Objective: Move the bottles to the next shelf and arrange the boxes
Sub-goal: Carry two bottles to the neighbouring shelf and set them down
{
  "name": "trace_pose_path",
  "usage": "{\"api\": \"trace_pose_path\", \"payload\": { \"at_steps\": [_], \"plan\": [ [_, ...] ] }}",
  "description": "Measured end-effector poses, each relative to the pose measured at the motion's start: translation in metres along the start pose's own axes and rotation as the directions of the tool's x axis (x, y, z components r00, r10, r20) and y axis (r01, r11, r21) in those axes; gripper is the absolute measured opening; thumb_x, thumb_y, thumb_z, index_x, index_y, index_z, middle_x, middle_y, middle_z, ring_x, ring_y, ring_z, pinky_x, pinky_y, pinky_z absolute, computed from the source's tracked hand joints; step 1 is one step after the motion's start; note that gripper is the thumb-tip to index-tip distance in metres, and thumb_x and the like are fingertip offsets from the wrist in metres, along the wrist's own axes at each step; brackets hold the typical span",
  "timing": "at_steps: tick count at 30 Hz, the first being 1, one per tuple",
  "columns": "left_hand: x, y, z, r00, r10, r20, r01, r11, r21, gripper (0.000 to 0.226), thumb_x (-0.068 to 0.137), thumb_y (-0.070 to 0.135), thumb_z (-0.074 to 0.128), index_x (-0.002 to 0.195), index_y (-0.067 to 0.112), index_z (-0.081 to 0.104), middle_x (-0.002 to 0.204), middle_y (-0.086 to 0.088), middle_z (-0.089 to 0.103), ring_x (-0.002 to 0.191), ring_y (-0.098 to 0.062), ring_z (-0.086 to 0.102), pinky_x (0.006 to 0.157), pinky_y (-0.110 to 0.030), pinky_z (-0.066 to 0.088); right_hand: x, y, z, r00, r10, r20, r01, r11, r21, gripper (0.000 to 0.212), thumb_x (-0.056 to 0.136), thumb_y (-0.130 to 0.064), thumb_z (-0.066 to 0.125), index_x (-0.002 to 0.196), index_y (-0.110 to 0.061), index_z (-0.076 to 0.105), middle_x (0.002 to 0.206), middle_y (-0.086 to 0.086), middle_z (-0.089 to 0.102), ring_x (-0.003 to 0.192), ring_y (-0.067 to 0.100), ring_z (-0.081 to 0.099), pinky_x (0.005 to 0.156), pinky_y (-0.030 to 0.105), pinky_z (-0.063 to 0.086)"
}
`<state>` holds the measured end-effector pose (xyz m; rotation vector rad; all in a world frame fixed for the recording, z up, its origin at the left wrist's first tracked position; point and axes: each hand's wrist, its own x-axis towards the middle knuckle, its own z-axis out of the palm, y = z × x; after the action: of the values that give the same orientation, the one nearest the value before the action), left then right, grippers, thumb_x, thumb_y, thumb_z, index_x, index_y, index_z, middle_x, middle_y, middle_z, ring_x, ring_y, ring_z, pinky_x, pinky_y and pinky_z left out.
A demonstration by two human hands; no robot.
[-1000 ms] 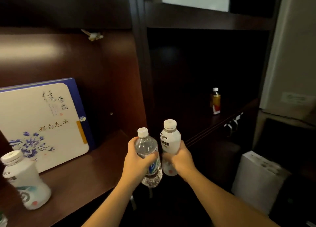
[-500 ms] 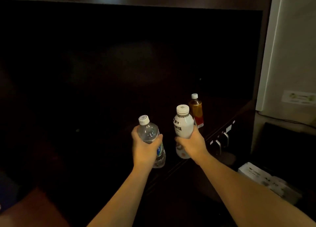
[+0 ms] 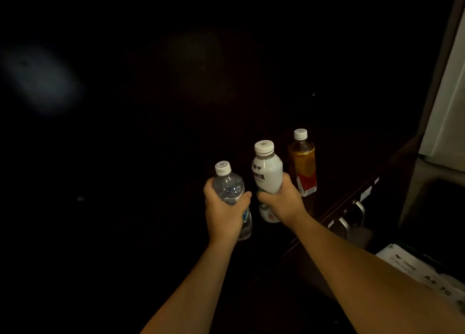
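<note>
My left hand (image 3: 225,214) grips a clear water bottle (image 3: 230,185) with a white cap, held upright. Just to its right, my right hand (image 3: 284,202) grips a white milk-drink bottle (image 3: 267,172) with black lettering. Both bottles are inside a very dark shelf compartment. Behind and to the right of the white bottle, an amber tea bottle (image 3: 303,162) with a red and white label stands on the dark shelf board (image 3: 339,182). No boxes from the left compartment are in view.
Metal drawer handles (image 3: 352,215) stick out below the shelf's front edge at the right. A white carton (image 3: 425,270) lies low at the far right. A pale wall (image 3: 450,94) runs up the right edge. The shelf interior to the left is black.
The view has swung right, away from the blue and white box, into the dark right compartment. Both hands have carried their bottles forward and closer to the amber bottle.
</note>
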<state>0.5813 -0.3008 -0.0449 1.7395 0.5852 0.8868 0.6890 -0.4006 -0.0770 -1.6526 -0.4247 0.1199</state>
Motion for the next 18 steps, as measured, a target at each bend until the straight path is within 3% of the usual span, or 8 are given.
{"api": "trace_pose_path", "payload": {
  "at_steps": [4,7,11,14,18],
  "plan": [
    [0.002,-0.001,0.001,0.999,-0.035,0.023,0.035,0.999,-0.01,0.095,0.061,0.033,0.085,0.137,0.035,0.028,0.126,0.002,0.053,0.107,-0.014,0.057,0.074,-0.023,0.044,0.0,0.005,0.001,1.0,0.017,0.023,-0.017,1.0,0.012,0.065,0.071,-0.02,0.078,0.126,-0.022,0.044,0.102,-0.002,0.06,0.087,0.012,0.064,0.061,0.023,0.051],
    [-0.005,0.004,-0.01,0.996,-0.07,0.047,0.071,0.997,-0.015,0.113,0.055,0.039,0.087,0.143,0.039,0.016,0.144,-0.001,0.038,0.123,-0.022,0.047,0.083,-0.032,0.043,-0.007,-0.001,-0.004,1.0,-0.006,0.007,0.006,1.0,-0.003,0.076,0.068,-0.016,0.082,0.133,-0.02,0.043,0.111,-0.004,0.059,0.101,0.017,0.062,0.071,0.027,0.053],
    [-0.031,0.015,-0.038,0.998,-0.066,0.011,0.065,0.997,0.046,0.109,0.061,0.043,0.084,0.145,0.039,0.013,0.152,0.0,0.024,0.133,-0.022,0.034,0.081,-0.026,0.037,-0.036,-0.017,-0.012,0.984,-0.081,-0.16,0.063,0.991,-0.116,0.088,0.07,-0.023,0.082,0.145,-0.013,0.036,0.14,0.01,0.046,0.126,0.026,0.048,0.098,0.046,0.047],
    [-0.063,0.023,-0.069,0.999,-0.03,0.016,0.029,0.997,0.077,0.099,0.067,0.044,0.079,0.144,0.038,0.017,0.151,0.004,0.025,0.132,-0.014,0.033,0.079,-0.015,0.032,-0.069,-0.037,-0.005,0.965,-0.144,-0.22,0.111,0.981,-0.157,0.075,0.074,-0.023,0.079,0.14,-0.015,0.043,0.134,0.011,0.051,0.121,0.027,0.052,0.093,0.039,0.046],
    [-0.107,0.04,-0.134,0.997,0.072,0.039,-0.075,0.993,0.086,0.094,0.069,0.054,0.074,0.144,0.036,0.02,0.149,0.008,0.028,0.128,-0.004,0.031,0.089,-0.015,0.031,-0.128,-0.079,0.028,0.964,-0.197,-0.182,0.17,0.974,-0.152,0.068,0.078,-0.021,0.076,0.138,-0.016,0.045,0.125,0.004,0.055,0.114,0.024,0.056,0.09,0.036,0.048]
  ]
}}
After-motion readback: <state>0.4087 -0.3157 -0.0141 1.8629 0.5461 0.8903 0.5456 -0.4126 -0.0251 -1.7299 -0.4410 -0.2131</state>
